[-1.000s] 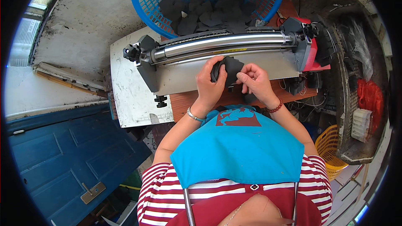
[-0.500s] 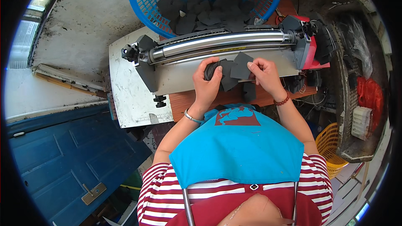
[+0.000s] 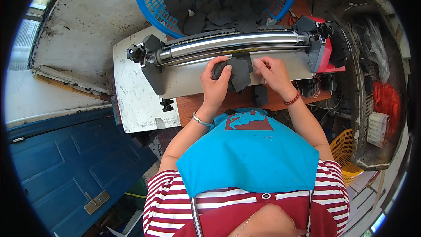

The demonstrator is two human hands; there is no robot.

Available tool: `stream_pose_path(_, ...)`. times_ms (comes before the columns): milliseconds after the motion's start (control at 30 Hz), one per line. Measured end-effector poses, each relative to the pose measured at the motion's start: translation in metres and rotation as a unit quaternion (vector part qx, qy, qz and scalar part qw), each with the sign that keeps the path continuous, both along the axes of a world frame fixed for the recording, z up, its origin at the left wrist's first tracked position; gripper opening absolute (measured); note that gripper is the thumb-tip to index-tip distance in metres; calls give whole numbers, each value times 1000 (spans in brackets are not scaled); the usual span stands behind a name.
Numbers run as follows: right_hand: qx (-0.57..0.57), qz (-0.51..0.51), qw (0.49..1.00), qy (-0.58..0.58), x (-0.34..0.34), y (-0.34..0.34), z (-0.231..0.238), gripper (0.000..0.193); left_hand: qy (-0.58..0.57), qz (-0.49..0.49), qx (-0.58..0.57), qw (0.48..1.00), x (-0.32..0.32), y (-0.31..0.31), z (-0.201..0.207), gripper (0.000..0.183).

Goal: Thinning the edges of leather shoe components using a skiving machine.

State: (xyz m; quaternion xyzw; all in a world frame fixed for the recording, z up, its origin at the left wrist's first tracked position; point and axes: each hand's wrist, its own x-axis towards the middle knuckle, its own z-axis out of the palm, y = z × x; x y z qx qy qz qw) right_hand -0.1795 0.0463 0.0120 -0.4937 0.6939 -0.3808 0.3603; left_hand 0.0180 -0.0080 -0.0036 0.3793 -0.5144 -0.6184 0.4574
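Grips a pile of flat dark grey pieces in the left hand. Has the right hand near a long, shiny metal roller; cannot tell if pinching.

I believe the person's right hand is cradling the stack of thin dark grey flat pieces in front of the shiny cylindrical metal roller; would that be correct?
Not quite: the head view shows the left hand cradling the stack of thin dark grey flat pieces in front of the shiny cylindrical metal roller.
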Motion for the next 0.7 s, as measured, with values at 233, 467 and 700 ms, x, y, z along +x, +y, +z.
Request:
stream_pose_path(233,-75,149,958,232,10,11,-4,14,48,33,18,998,-2,1,3,21)
stream_pose_path(467,-119,29,954,275,12,2,-11,22,45,35,18,998,-2,0,0,20)
stream_pose_path(700,22,73,996,-54,23,14,2,33,71,42,42,996,-5,1,5,19)
